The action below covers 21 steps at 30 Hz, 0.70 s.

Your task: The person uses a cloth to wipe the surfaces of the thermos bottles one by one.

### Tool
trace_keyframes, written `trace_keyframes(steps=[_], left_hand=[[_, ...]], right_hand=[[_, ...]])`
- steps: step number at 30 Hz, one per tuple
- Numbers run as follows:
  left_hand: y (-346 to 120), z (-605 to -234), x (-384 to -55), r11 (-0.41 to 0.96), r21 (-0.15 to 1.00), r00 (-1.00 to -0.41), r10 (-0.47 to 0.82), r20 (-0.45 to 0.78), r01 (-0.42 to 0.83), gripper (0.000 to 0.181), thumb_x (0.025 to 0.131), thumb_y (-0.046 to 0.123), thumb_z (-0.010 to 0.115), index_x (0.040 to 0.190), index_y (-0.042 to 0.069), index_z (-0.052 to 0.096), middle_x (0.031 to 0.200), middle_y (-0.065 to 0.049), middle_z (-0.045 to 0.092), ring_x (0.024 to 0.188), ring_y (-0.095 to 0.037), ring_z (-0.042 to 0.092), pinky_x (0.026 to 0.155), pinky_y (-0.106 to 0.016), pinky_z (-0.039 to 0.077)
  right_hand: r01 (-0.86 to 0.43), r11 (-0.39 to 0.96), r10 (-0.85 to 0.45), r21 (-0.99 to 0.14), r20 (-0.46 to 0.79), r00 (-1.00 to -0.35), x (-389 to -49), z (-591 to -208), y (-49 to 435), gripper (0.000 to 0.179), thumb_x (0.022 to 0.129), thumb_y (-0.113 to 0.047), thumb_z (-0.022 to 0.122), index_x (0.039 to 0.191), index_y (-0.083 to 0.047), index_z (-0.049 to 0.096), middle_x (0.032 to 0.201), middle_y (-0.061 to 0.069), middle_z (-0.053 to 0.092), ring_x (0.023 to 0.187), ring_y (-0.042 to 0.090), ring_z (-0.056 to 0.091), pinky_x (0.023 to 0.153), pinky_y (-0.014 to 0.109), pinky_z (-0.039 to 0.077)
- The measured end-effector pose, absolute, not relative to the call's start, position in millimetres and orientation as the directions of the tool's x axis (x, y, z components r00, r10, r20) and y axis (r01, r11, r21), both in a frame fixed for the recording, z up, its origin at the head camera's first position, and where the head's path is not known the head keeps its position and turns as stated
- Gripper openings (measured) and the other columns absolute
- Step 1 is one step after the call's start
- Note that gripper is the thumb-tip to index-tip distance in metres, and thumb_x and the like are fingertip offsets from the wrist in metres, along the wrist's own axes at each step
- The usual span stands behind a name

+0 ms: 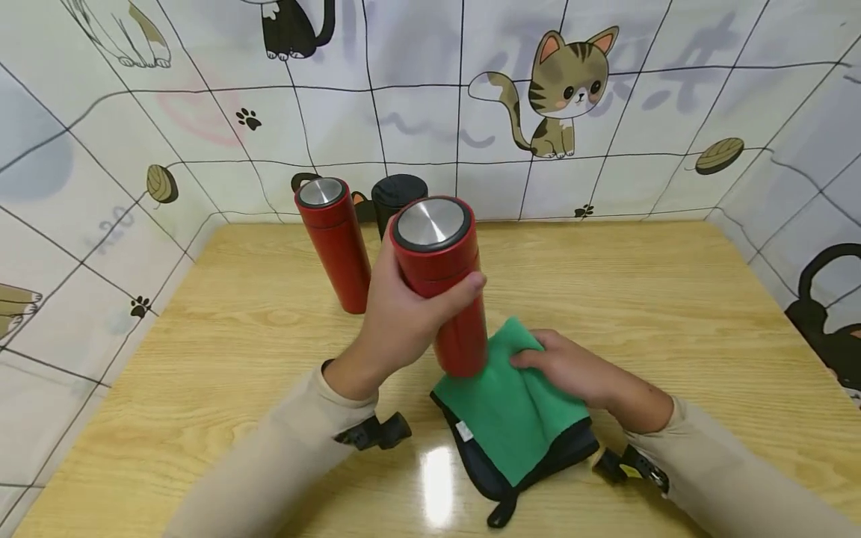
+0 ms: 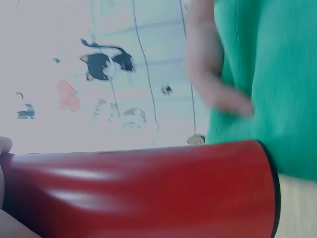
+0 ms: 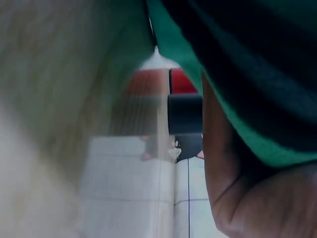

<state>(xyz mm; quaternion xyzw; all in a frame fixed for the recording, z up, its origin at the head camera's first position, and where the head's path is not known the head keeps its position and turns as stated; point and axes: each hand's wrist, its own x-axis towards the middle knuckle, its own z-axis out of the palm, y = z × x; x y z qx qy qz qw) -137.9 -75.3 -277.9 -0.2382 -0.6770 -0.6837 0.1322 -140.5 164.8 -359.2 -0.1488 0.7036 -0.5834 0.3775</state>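
My left hand (image 1: 403,317) grips a red thermos (image 1: 464,336) with a steel-topped lid around its upper part, tilted above the table. The thermos (image 2: 148,193) fills the lower part of the left wrist view, its black-rimmed base beside the cloth. Low over the table, my right hand (image 1: 565,366) pinches the upper edge of a green cloth (image 1: 514,418) with a dark back, black trim and a hanging loop. The cloth's upper left part lies close behind the thermos base; whether they touch I cannot tell. In the right wrist view, folds of cloth (image 3: 262,64) hang over the hand (image 3: 267,203).
A second red thermos (image 1: 339,254) stands at the back left of the wooden table (image 1: 625,291). Beside it is a black cylindrical container (image 1: 399,193), partly hidden by the held thermos. Cat-patterned walls (image 1: 417,119) enclose the table's back and sides.
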Motion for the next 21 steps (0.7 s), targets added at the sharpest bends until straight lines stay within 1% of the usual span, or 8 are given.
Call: trace_keyframes(steps=[1,3,7,12,16,18,21], left_hand=[[-73.1,-276.3,-143.4,-0.036,0.862,-0.851,0.140,0.506,0.506,0.069,0.082,0.025,0.078,0.138,0.011,0.041,0.126,-0.007,0.057,0.113,-0.022,0.060,0.092,-0.044,0.058],[-67.5,-274.3,-154.3,0.000,0.860,-0.853,0.133,0.505,0.510,0.068,0.082,0.018,0.077,0.138,0.012,0.040,0.126,-0.005,0.057,0.114,-0.020,0.059,0.092,-0.042,0.057],[-54.7,-277.7,-175.0,0.083,0.872,-0.874,0.114,0.473,0.483,0.071,0.083,0.020,0.079,0.140,0.015,0.038,0.129,-0.002,0.056,0.116,-0.015,0.057,0.092,-0.037,0.056],[-40.4,-284.3,-200.9,0.158,0.881,-0.895,0.083,0.438,0.445,0.077,0.083,0.025,0.080,0.144,0.015,0.034,0.133,-0.002,0.054,0.119,-0.014,0.054,0.093,-0.034,0.056],[-31.5,-289.5,-217.8,0.182,0.898,-0.916,0.070,0.395,0.401,0.078,0.084,0.027,0.080,0.145,0.016,0.032,0.135,-0.003,0.054,0.121,-0.015,0.054,0.094,-0.035,0.056],[-29.0,-293.4,-223.1,0.198,0.907,-0.928,0.066,0.366,0.371,0.078,0.084,0.028,0.080,0.145,0.017,0.032,0.136,-0.002,0.054,0.121,-0.015,0.053,0.094,-0.034,0.056],[-26.5,-299.5,-228.5,0.216,0.912,-0.937,0.060,0.345,0.350,0.078,0.084,0.029,0.080,0.145,0.018,0.032,0.136,-0.002,0.053,0.122,-0.015,0.053,0.094,-0.034,0.056]], right_hand=[[0.236,0.288,-0.655,-0.928,-0.371,-0.659,-141.5,-359.5,166.2,0.036,0.102,-0.017,0.046,0.129,0.007,0.050,0.098,0.005,0.067,0.082,0.016,0.068,0.073,0.033,0.059],[0.256,0.303,-0.661,-0.918,-0.396,-0.637,-142.7,-360.2,167.6,0.034,0.100,-0.016,0.047,0.126,0.005,0.051,0.098,0.005,0.067,0.081,0.016,0.067,0.072,0.032,0.059],[0.292,0.292,-0.670,-0.911,-0.412,-0.618,-141.1,-361.3,165.4,0.036,0.099,-0.014,0.048,0.129,0.005,0.049,0.102,0.007,0.066,0.084,0.018,0.067,0.074,0.033,0.059],[0.287,0.270,-0.646,-0.919,-0.394,-0.654,-140.8,-362.9,163.9,0.042,0.100,-0.016,0.048,0.137,0.004,0.044,0.107,0.009,0.065,0.088,0.020,0.068,0.076,0.035,0.059],[0.277,0.281,-0.627,-0.919,-0.394,-0.672,-144.7,-365.3,166.8,0.045,0.102,-0.017,0.048,0.144,-0.001,0.041,0.112,0.009,0.065,0.090,0.020,0.069,0.077,0.036,0.060],[0.255,0.298,-0.626,-0.920,-0.390,-0.675,-147.2,-366.5,168.1,0.046,0.102,-0.018,0.050,0.144,-0.003,0.040,0.114,0.010,0.064,0.090,0.021,0.069,0.078,0.037,0.060],[0.172,0.344,-0.621,-0.923,-0.361,-0.695,-151.0,-367.0,170.7,0.042,0.101,-0.020,0.055,0.139,-0.004,0.046,0.113,0.010,0.064,0.091,0.021,0.068,0.079,0.036,0.059]])
